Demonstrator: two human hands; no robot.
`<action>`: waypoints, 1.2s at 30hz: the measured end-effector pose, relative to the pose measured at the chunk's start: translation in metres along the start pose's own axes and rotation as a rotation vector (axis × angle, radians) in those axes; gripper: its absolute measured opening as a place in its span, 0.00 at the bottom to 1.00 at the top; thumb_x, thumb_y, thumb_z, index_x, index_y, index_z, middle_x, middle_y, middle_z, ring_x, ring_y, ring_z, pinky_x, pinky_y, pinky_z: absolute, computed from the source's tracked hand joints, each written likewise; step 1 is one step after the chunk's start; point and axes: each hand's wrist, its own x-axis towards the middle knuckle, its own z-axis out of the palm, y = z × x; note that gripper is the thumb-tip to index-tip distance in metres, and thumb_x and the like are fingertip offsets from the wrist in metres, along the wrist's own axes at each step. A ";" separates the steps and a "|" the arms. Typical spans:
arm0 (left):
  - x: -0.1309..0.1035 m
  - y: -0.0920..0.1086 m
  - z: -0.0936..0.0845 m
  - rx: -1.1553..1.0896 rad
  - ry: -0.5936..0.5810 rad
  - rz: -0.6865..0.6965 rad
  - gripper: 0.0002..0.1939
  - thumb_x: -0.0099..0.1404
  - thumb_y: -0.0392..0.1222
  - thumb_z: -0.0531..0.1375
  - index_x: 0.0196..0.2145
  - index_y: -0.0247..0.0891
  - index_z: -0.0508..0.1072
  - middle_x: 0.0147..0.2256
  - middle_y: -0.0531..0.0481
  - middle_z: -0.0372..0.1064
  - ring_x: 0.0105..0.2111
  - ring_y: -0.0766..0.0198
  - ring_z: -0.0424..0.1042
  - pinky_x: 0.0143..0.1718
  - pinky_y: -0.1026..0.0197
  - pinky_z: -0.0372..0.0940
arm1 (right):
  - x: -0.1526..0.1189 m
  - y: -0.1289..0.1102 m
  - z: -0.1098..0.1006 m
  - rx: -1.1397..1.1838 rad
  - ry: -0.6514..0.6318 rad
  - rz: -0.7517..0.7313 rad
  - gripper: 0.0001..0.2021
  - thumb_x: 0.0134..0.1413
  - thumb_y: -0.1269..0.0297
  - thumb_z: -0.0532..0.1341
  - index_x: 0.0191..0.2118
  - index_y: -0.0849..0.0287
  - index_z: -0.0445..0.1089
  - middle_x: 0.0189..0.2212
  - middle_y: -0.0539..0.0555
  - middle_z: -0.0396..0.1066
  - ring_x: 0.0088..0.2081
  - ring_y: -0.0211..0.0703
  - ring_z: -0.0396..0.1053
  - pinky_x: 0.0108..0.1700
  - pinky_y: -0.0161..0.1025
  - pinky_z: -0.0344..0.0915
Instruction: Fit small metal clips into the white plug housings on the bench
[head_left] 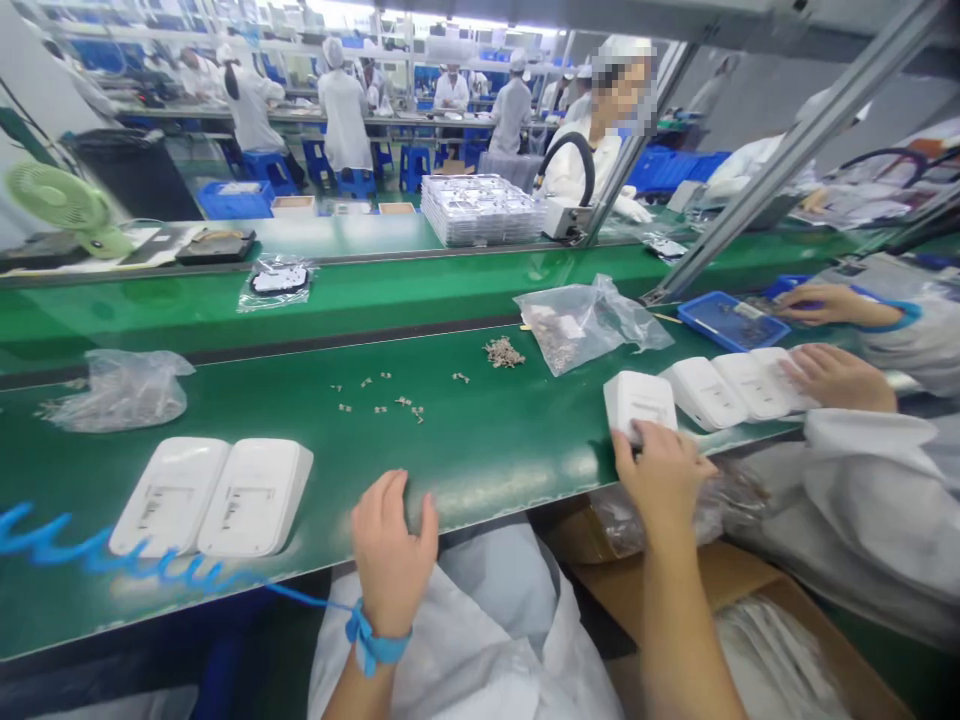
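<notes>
My left hand [394, 550], with a blue wrist strap [377, 640] on it, rests at the front edge of the green table. Its fingers are stretched out with the thumb apart, and nothing is in it. At the right, my right hand [660, 475] grips the near end of a white plastic housing [641, 395]. The fingertips lie partly hidden on its face. Small metal parts [403, 401] are scattered beyond my left hand, and a heap of them [504, 351] lies farther off. Two white housings [251, 497] lie side by side at the left.
A blue coiled cord [105, 555] crosses the left corner. Clear bags of small parts [581, 325] lie beyond, near a blue tray [733, 320]. A co-worker's hand [844, 378] touches a row of white housings [709, 392] at the right. An open carton [780, 590] stands below the edge.
</notes>
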 end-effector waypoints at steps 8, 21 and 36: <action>0.037 0.018 0.021 -0.157 -0.199 0.189 0.17 0.70 0.42 0.56 0.55 0.35 0.67 0.52 0.38 0.70 0.52 0.50 0.68 0.50 0.49 0.64 | -0.049 -0.139 -0.052 0.619 -0.155 -0.406 0.11 0.65 0.65 0.56 0.51 0.53 0.69 0.47 0.63 0.73 0.47 0.58 0.72 0.44 0.53 0.69; 0.040 0.017 0.017 -0.239 -0.420 0.054 0.19 0.66 0.40 0.58 0.54 0.40 0.68 0.51 0.44 0.69 0.53 0.50 0.63 0.50 0.47 0.62 | 0.113 -0.252 0.029 0.687 -0.813 -1.142 0.04 0.58 0.65 0.63 0.37 0.59 0.74 0.36 0.55 0.74 0.35 0.44 0.70 0.39 0.40 0.66; 0.038 0.016 0.022 -0.303 -0.327 -0.062 0.13 0.70 0.39 0.54 0.50 0.38 0.71 0.45 0.43 0.66 0.47 0.54 0.64 0.50 0.50 0.63 | 0.078 -0.190 -0.027 1.080 -0.722 -0.912 0.11 0.64 0.66 0.58 0.49 0.54 0.72 0.40 0.53 0.76 0.39 0.42 0.75 0.39 0.38 0.72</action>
